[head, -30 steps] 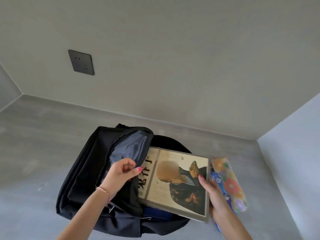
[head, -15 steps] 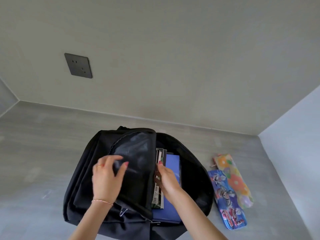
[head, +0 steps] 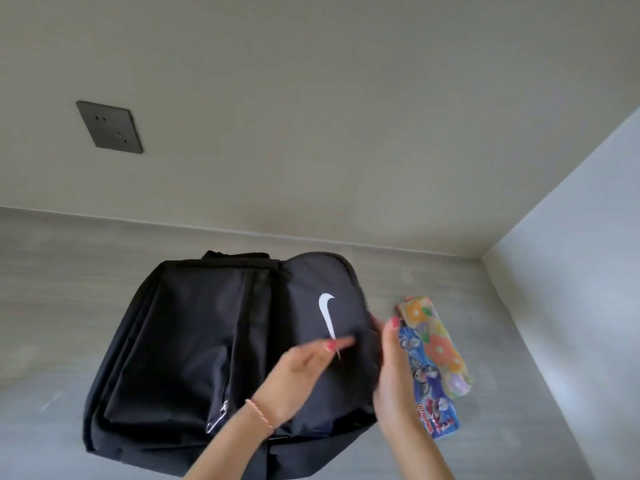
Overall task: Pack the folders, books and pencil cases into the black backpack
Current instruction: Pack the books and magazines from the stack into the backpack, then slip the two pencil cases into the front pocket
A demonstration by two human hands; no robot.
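The black backpack (head: pixel 194 341) lies flat on the grey floor, its front flap (head: pixel 311 289) with a white swoosh folded down over the opening. The books and folders are hidden under it. My left hand (head: pixel 304 372) rests on the flap with fingertips pinched on a thin metal zipper pull (head: pixel 338 353). At the flap's right edge, my right hand (head: pixel 394 372) grips it with the thumb on top. Two pencil cases lie on the floor just right of that hand: a blue cartoon pencil case (head: pixel 433 400) and a floral pencil case (head: pixel 436 337) behind it.
A beige wall with a dark socket plate (head: pixel 109 126) stands behind the backpack. A pale wall (head: pixel 571 289) closes off the right side. A second zipper pull (head: pixel 216 419) hangs on the backpack's near side. Grey floor (head: pixel 52 323) surrounds the bag.
The flap, held open before, has been folded down and now covers the book and blue folder. My right hand came out of the bag to the flap's right edge.
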